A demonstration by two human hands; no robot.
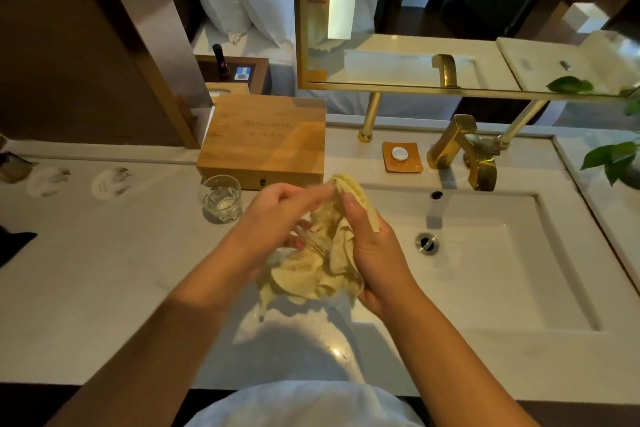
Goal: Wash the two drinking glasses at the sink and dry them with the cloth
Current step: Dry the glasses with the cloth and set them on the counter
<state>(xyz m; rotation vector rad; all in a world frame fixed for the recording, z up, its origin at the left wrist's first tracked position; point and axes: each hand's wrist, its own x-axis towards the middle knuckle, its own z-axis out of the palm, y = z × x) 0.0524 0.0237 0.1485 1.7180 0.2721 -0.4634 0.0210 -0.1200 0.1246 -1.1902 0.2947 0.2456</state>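
Note:
A pale yellow cloth (311, 274) is bunched between both hands above the counter, just left of the sink (502, 253). A clear drinking glass (317, 239) shows faintly inside the cloth, mostly wrapped and hidden. My left hand (277, 222) grips the glass and cloth from the left, fingers curled. My right hand (367, 246) holds the cloth from the right, thumb up over the folds. The other drinking glass (220, 198) stands upright on the counter to the left, apart from my hands.
A wooden box (266, 142) stands behind the free glass. The gold faucet (464, 152) is at the back of the sink, with no water running, and a soap dish (401, 157) lies beside it. Green leaves (613, 159) hang at the right.

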